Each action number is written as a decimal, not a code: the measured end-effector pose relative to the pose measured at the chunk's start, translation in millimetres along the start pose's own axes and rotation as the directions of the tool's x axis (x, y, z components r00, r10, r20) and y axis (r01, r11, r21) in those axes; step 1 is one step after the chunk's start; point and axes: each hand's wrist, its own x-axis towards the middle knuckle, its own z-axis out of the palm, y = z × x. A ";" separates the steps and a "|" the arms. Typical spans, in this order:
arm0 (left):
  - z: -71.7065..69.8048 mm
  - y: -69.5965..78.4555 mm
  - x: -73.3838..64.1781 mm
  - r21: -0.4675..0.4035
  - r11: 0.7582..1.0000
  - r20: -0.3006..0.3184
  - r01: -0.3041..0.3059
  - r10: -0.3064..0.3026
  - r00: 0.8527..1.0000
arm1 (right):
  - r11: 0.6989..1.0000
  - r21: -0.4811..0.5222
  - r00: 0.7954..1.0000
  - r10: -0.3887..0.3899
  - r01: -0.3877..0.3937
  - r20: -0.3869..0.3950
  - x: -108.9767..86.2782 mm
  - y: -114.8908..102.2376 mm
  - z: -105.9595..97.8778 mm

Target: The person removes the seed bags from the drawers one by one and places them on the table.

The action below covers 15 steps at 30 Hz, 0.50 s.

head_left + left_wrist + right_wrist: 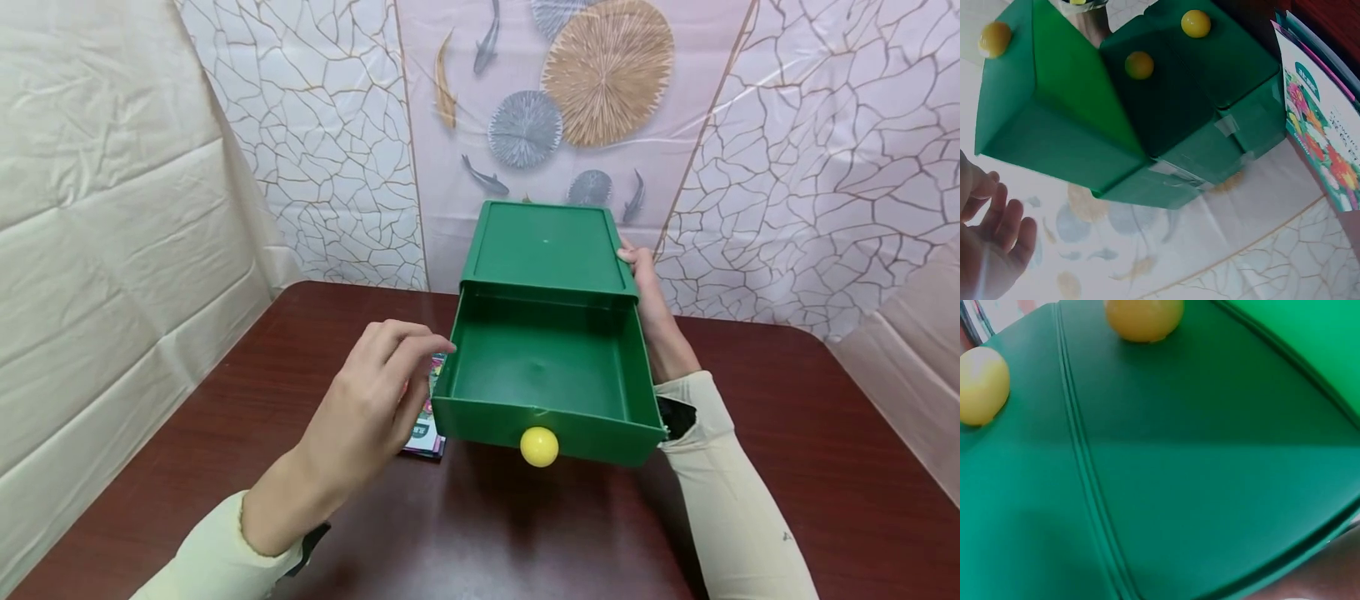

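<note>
A green drawer cabinet (547, 246) stands on the table with its top drawer (536, 354) pulled out, the drawer's bare green floor showing. A yellow round knob (539, 447) sits on that drawer's front. Two lower drawer fronts, each with a yellow knob, appear in the left wrist view; one is the middle drawer (1147, 106). My left hand (367, 400), fingers loosely bent, is just beside the drawer's left rim and holds nothing. Against the cabinet's right side, toward the back, rests my right hand (643, 287), its fingertips at the top edge; part of it is hidden.
Flower-printed packets (1322, 119) lie in a small stack left of the cabinet, partly covered by it in the head view. The dark red-brown table (787, 433) extends to both sides. A patterned cloth (322, 142) hangs behind it.
</note>
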 end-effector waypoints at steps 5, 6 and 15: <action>6.3 9.0 2.1 0.095 0.987 -0.082 -0.127 0.135 0.988 | 1.000 -0.001 1.000 -0.002 0.002 0.005 1.4 5.0 -3.9; 7.3 10.6 2.1 0.119 0.983 -0.092 -0.140 0.151 0.984 | 1.000 0.001 1.000 -0.003 0.003 0.000 0.9 4.0 -3.1; 12.9 30.4 -0.2 0.289 0.904 -0.113 -0.314 0.358 0.927 | 0.996 0.083 0.997 0.050 -0.045 -0.059 -1.3 -8.5 4.0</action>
